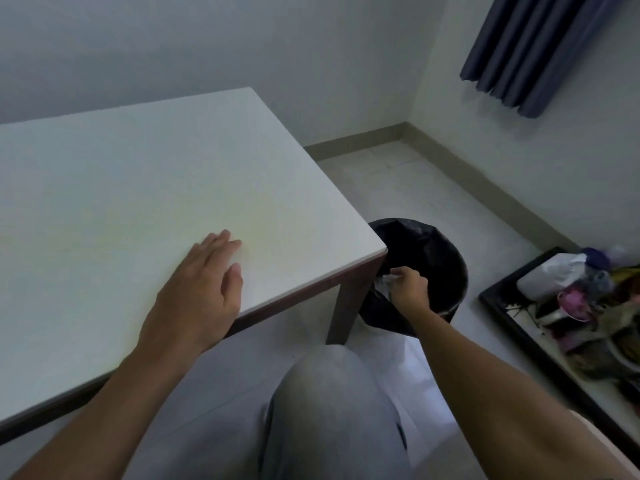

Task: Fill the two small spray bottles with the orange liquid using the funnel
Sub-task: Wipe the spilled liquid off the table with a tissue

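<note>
No spray bottle, funnel or orange liquid shows in the head view. My left hand rests flat on the white table near its front right corner, fingers straight. My right hand reaches down past the table corner over a black bin lined with a black bag, and its fingers pinch a crumpled whitish piece of paper or tissue just above the bin's opening. A faint yellowish stain marks the tabletop beyond my left fingertips.
The table's dark leg stands right beside the bin. A black tray with cluttered items lies on the floor at the right wall. A blue curtain hangs at the top right. My knee is below.
</note>
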A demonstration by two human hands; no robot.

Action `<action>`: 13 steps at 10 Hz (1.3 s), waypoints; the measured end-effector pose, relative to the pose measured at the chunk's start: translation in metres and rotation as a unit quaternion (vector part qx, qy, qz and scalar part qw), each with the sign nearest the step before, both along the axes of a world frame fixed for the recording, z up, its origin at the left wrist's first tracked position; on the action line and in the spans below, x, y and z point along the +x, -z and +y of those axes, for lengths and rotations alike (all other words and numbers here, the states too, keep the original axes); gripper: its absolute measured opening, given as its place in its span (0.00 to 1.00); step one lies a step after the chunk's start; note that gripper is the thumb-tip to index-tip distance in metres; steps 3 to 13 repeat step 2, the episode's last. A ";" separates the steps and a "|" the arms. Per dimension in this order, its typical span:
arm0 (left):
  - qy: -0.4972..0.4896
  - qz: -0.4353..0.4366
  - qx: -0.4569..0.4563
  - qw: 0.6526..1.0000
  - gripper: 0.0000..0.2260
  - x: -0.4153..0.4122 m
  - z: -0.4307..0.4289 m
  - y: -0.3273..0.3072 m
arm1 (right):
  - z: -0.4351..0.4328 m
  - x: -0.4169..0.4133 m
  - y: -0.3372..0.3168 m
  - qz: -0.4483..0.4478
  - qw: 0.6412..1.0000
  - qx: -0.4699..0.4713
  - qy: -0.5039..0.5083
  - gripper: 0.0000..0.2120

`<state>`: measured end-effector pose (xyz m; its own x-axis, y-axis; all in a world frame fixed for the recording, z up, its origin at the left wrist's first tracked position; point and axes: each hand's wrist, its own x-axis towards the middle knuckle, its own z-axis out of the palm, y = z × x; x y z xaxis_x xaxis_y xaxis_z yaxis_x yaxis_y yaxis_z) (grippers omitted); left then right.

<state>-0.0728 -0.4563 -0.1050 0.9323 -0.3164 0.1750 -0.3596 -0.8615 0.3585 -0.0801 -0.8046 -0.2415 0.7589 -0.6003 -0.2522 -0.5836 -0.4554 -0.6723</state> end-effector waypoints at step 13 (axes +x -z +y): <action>-0.012 -0.007 -0.024 1.000 0.21 -0.001 0.000 -0.001 | -0.002 0.004 0.008 0.084 0.989 -0.031 -0.118 0.19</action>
